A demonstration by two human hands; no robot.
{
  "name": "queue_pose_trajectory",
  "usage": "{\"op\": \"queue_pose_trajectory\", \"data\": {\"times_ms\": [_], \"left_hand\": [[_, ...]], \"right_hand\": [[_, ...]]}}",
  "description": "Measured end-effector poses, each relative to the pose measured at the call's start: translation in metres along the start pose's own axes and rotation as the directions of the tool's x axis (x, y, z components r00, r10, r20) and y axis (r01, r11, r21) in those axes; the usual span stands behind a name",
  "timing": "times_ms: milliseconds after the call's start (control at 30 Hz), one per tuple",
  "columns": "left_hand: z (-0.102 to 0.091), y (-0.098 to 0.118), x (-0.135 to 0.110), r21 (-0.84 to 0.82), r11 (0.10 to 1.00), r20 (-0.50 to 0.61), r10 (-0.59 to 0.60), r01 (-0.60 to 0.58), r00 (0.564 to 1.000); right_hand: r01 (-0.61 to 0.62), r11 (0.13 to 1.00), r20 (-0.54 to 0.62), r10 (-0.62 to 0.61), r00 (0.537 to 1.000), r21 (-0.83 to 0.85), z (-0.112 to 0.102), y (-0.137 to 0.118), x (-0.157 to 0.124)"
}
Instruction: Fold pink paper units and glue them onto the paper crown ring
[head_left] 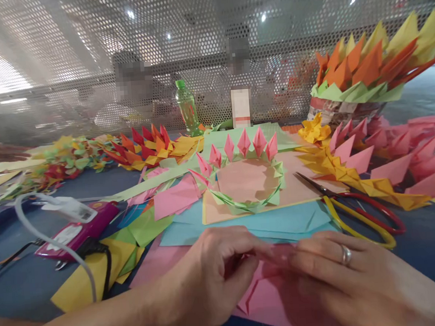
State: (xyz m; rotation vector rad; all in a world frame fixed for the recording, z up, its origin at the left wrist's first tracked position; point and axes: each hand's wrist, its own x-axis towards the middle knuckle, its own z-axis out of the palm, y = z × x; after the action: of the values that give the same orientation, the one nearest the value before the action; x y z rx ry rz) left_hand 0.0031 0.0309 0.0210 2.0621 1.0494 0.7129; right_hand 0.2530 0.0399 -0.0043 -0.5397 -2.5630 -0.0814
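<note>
My left hand and my right hand meet low in the middle of the view over a pink sheet of paper. The left fingers pinch a fold of that pink paper. The right fingers, one with a ring, lie close together and press on the same sheet. Just beyond the hands, a green paper ring with pink pointed pieces rests on a stack of pink and blue sheets.
Scissors with red and yellow handles lie to the right. A magenta device with cables lies to the left. Folded paper garlands and a paper basket stand behind. A green bottle stands before a mesh screen, with people beyond it.
</note>
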Motion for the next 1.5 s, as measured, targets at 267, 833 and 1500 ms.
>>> {"op": "queue_pose_trajectory", "data": {"times_ms": [267,833,1500], "left_hand": [[-0.002,0.002,0.005,-0.286,0.951,-0.111,-0.152,0.115,0.982],[0.014,0.010,0.001,-0.524,0.834,0.058,-0.171,0.176,0.984],[0.016,0.004,0.000,-0.500,0.726,0.248,-0.403,0.472,0.881]], "right_hand": [[-0.165,0.986,-0.135,0.160,0.978,-0.026,-0.022,-0.002,0.005],[-0.533,0.651,0.283,0.456,0.844,0.541,-0.012,-0.010,0.020],[-0.575,0.587,0.345,0.465,0.815,0.570,-0.005,-0.008,0.010]]}}
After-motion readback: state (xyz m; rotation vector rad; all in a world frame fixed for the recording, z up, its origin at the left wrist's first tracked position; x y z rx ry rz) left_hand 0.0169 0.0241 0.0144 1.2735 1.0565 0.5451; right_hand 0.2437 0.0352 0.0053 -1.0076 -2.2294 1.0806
